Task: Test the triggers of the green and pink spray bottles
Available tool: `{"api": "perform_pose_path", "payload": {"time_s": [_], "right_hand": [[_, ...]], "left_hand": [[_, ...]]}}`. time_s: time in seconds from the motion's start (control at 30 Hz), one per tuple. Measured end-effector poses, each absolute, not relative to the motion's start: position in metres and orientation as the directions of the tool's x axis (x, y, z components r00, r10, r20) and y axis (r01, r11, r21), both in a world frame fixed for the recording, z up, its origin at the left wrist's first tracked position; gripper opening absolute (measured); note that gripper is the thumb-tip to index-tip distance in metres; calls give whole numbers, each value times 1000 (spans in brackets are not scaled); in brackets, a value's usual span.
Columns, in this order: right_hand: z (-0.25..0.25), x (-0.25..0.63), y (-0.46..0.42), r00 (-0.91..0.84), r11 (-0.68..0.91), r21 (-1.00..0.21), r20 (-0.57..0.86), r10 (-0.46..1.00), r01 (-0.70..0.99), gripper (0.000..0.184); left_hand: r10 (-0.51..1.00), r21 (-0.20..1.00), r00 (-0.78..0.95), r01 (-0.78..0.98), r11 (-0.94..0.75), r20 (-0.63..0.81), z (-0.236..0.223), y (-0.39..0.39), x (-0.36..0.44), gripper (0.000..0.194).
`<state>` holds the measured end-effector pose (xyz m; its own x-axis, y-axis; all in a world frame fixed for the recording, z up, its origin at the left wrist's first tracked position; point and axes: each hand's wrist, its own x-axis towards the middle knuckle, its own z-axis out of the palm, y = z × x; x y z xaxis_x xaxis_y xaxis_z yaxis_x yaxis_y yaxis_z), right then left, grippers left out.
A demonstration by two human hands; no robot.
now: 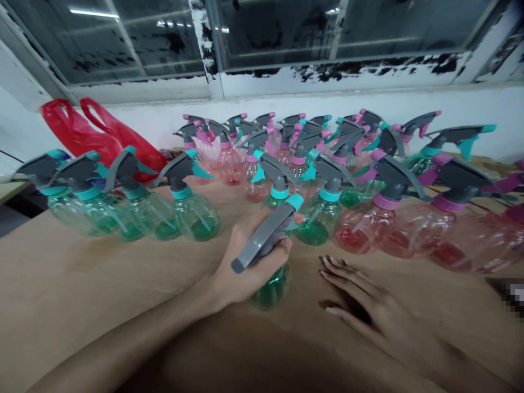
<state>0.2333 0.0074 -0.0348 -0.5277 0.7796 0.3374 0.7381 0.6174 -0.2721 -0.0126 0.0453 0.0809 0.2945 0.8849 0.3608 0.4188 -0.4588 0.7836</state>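
Observation:
My left hand (251,259) is wrapped round the neck of a green spray bottle (270,289), below its grey trigger head with a teal nozzle. The bottle is near the front of the wooden table, and its lower body shows under my fingers. To the right, my right hand (368,300) rests low over the tabletop with fingers stretched out, holding nothing. Just beyond it stand a green spray bottle (319,221) with a teal collar and a pink spray bottle (364,226) with a pink collar.
Several green spray bottles (196,218) line the left of the table (135,295). More pink ones (426,232) stand at the right, and a crowd of bottles fills the back. A red plastic bag (118,142) lies by the wall under the windows (282,33).

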Motion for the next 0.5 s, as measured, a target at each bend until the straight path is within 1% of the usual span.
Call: {"api": "perform_pose_path", "payload": {"time_s": [0.13,0.37,0.5], "right_hand": [[-36,234,7,-525,617,-286,339,780,733,44],[-35,237,8,-529,596,-307,277,802,742,49],[-35,236,8,-535,601,-310,277,798,737,49]], "left_hand": [[886,776,293,435,-457,358,80,46,-12,31],[885,766,302,449,-460,354,83,46,-13,30],[867,748,314,443,-495,388,84,46,-13,23]]}}
